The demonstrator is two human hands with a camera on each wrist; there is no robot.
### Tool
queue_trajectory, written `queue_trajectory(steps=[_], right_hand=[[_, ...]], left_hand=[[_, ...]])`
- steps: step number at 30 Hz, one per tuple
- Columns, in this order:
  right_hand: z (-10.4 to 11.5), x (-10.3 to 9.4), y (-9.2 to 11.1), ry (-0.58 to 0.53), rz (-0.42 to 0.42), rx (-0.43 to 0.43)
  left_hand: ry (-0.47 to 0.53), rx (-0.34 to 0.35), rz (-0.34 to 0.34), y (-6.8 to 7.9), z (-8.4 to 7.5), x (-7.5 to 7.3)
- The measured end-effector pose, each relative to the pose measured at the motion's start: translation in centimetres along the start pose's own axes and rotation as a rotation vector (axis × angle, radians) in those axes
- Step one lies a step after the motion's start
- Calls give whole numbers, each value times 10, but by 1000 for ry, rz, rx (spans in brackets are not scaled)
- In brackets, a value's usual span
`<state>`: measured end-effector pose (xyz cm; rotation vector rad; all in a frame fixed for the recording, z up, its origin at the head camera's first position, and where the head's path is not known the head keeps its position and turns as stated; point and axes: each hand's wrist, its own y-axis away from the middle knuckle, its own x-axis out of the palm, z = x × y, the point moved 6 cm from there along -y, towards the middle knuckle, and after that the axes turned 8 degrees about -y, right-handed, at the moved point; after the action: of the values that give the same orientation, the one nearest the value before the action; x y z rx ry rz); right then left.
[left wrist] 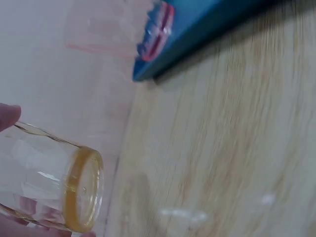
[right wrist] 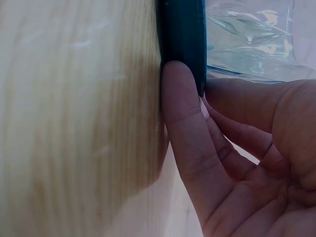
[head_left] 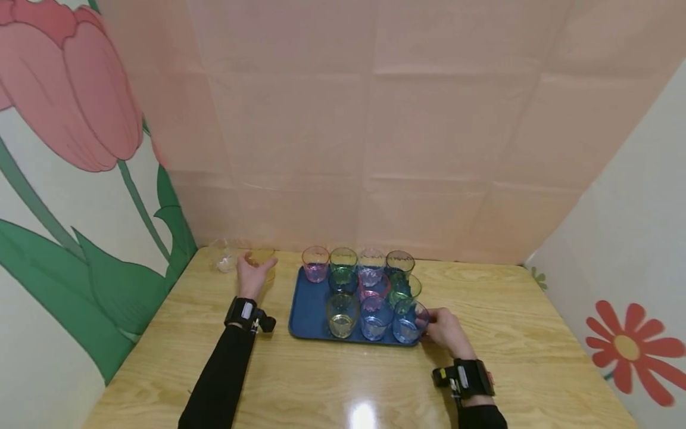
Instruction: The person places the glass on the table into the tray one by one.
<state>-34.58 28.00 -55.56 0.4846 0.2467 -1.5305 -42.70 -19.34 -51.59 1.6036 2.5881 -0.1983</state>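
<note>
My left hand (head_left: 253, 277) holds an amber glass (left wrist: 81, 190) by its side, thumb on one side and fingers on the other. In the left wrist view the base of that glass looks a little above the table. A blue tray (head_left: 308, 316) carries several tinted glasses, among them a pink glass (head_left: 316, 265), a yellow glass (head_left: 342, 319) and a blue glass (head_left: 409, 322). At the tray's front right corner my right hand (head_left: 447, 329) pinches the edge, a finger (right wrist: 182, 98) beneath and the thumb above, close to the blue glass.
A clear glass (head_left: 225, 259) stands at the table's back left corner, left of my left hand. The wooden table (head_left: 321, 381) meets a cloth-covered wall (head_left: 364, 149) at the back. Painted walls (head_left: 616, 250) close in both sides.
</note>
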Motion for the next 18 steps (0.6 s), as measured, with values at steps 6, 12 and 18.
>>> queue_trajectory(steps=[6, 12, 18], right_hand=[[2, 2, 2, 12, -2, -8], [0, 1, 1, 9, 1, 9], [1, 0, 1, 15, -3, 13]], left_hand=[[-6, 12, 14, 15, -4, -4], [105, -6, 9, 28, -1, -8], [192, 4, 32, 37, 8, -8]])
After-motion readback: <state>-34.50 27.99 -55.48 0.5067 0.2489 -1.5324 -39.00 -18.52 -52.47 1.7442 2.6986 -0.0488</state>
